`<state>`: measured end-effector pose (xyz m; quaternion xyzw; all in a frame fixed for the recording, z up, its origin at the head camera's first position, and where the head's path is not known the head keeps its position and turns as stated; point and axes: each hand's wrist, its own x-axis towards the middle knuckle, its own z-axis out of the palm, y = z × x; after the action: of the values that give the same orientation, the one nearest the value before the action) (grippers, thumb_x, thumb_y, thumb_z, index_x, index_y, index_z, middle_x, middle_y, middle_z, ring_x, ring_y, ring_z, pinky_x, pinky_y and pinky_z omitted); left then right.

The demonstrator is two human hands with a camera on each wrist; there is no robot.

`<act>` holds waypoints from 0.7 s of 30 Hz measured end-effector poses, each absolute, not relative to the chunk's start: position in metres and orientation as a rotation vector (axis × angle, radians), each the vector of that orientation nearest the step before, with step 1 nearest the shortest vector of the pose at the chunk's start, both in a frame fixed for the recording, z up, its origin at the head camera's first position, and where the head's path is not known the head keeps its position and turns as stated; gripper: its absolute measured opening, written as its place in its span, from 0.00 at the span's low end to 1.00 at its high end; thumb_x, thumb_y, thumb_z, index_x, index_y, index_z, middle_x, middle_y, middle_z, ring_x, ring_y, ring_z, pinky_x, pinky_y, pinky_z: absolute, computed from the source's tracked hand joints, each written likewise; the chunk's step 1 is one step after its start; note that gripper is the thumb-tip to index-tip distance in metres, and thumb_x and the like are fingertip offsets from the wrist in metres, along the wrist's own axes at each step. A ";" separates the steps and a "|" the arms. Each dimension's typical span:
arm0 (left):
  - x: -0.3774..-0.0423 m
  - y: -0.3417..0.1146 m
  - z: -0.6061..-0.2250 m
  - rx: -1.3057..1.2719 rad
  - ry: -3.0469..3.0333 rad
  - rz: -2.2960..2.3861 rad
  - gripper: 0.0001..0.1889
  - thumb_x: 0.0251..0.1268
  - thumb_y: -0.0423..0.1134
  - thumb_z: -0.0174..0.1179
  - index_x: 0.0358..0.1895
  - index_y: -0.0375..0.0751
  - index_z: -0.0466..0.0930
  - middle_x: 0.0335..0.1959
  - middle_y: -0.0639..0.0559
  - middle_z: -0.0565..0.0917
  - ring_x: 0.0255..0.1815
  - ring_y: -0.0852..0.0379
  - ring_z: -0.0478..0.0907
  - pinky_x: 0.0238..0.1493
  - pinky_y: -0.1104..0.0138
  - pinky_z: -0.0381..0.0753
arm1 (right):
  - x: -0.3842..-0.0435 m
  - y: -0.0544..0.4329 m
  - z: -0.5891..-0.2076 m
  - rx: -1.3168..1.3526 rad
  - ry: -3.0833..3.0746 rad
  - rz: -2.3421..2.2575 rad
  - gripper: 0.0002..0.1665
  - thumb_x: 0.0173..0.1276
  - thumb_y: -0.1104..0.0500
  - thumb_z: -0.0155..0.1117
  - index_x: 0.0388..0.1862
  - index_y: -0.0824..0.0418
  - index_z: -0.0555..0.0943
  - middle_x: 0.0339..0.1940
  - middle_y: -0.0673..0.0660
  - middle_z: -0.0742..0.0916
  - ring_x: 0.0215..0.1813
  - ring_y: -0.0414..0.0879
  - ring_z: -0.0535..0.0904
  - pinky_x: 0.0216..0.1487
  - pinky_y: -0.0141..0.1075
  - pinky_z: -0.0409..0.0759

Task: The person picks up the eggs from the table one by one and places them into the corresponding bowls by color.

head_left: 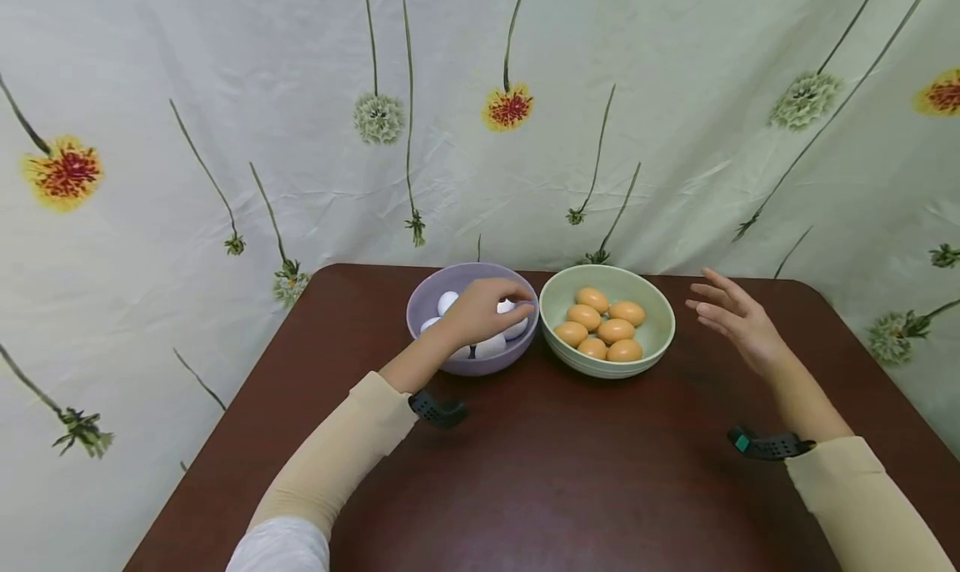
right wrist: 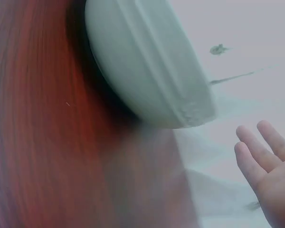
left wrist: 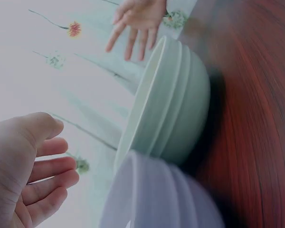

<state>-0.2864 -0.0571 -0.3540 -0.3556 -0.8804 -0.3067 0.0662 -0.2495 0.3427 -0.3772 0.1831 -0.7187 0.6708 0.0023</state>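
Over the purple bowl hovers my left hand, fingers loosely bent and holding nothing; the left wrist view shows its bare palm side. White eggs lie in that bowl, some hidden behind the hand. Right beside it stands the green bowl, with several brown eggs inside. To the right of the green bowl, my right hand is raised above the table with its fingers spread and nothing in them. In the right wrist view, the green bowl's ribbed outer wall faces its fingers.
Both bowls stand near the back edge of a dark red-brown wooden table. Behind the table hangs a pale cloth printed with flowers. A dark band is on the left wrist and another band on the right.
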 end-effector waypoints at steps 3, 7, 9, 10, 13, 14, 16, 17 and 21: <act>-0.281 -0.073 -0.350 -1.066 -2.630 -0.928 0.10 0.68 0.41 0.61 0.46 0.41 0.85 0.43 0.53 0.85 0.47 0.55 0.80 0.53 0.63 0.76 | -0.247 0.347 -0.362 0.657 -2.351 1.998 0.35 0.76 0.67 0.50 0.79 0.52 0.57 0.60 0.43 0.75 0.57 0.32 0.77 0.52 0.23 0.74; -0.273 -0.091 -0.342 -1.053 -2.640 -0.887 0.11 0.66 0.40 0.62 0.46 0.39 0.85 0.44 0.52 0.86 0.48 0.52 0.81 0.53 0.61 0.77 | -0.241 0.346 -0.344 0.758 -2.470 1.859 0.35 0.77 0.67 0.48 0.79 0.50 0.57 0.62 0.42 0.74 0.60 0.33 0.75 0.53 0.23 0.72; -0.270 -0.098 -0.336 -1.050 -2.656 -0.825 0.11 0.67 0.40 0.62 0.47 0.40 0.85 0.44 0.51 0.86 0.49 0.52 0.80 0.53 0.61 0.76 | -0.237 0.342 -0.335 0.781 -2.526 1.794 0.35 0.76 0.67 0.48 0.78 0.49 0.57 0.62 0.41 0.74 0.60 0.33 0.74 0.53 0.23 0.71; -0.267 -0.100 -0.333 -1.051 -2.663 -0.787 0.11 0.67 0.41 0.62 0.46 0.40 0.85 0.44 0.51 0.86 0.49 0.53 0.80 0.53 0.61 0.76 | -0.235 0.339 -0.331 0.783 -2.557 1.758 0.35 0.76 0.67 0.49 0.78 0.49 0.58 0.62 0.41 0.74 0.61 0.32 0.74 0.53 0.23 0.71; -0.261 -0.105 -0.322 -1.064 -2.674 -0.673 0.11 0.67 0.42 0.62 0.47 0.42 0.85 0.45 0.51 0.86 0.49 0.54 0.80 0.53 0.60 0.76 | -0.229 0.326 -0.316 0.824 -2.627 1.659 0.35 0.75 0.66 0.53 0.78 0.49 0.59 0.65 0.39 0.72 0.63 0.32 0.71 0.54 0.24 0.72; -0.258 -0.106 -0.319 -1.073 -2.671 -0.634 0.11 0.67 0.43 0.62 0.47 0.42 0.85 0.45 0.52 0.86 0.49 0.54 0.80 0.53 0.60 0.76 | -0.227 0.321 -0.311 0.847 -2.644 1.630 0.36 0.74 0.66 0.54 0.78 0.50 0.60 0.66 0.39 0.72 0.63 0.31 0.70 0.54 0.24 0.72; -0.254 -0.106 -0.313 -1.102 -2.652 -0.577 0.12 0.66 0.43 0.62 0.48 0.42 0.85 0.45 0.52 0.85 0.50 0.54 0.80 0.53 0.59 0.76 | -0.224 0.311 -0.303 0.898 -2.674 1.571 0.37 0.73 0.67 0.57 0.77 0.53 0.60 0.67 0.39 0.72 0.64 0.32 0.70 0.55 0.24 0.72; -0.252 -0.105 -0.311 -1.121 -2.636 -0.554 0.13 0.65 0.44 0.63 0.48 0.42 0.84 0.45 0.52 0.85 0.49 0.53 0.80 0.53 0.59 0.76 | -0.222 0.307 -0.300 0.928 -2.689 1.529 0.37 0.72 0.67 0.58 0.77 0.54 0.60 0.68 0.40 0.71 0.65 0.33 0.69 0.56 0.24 0.71; -0.247 -0.103 -0.308 -1.234 -2.535 -0.487 0.15 0.63 0.43 0.65 0.49 0.40 0.84 0.45 0.51 0.85 0.48 0.53 0.81 0.52 0.60 0.76 | -0.217 0.291 -0.291 0.999 -2.779 1.229 0.39 0.68 0.62 0.65 0.76 0.51 0.64 0.70 0.47 0.71 0.67 0.41 0.69 0.61 0.33 0.70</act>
<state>-0.2469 -0.1027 -0.3077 -0.4269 -0.8774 -0.1684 0.1397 -0.2165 0.2913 -0.2908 0.3122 -0.8685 0.3841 -0.0283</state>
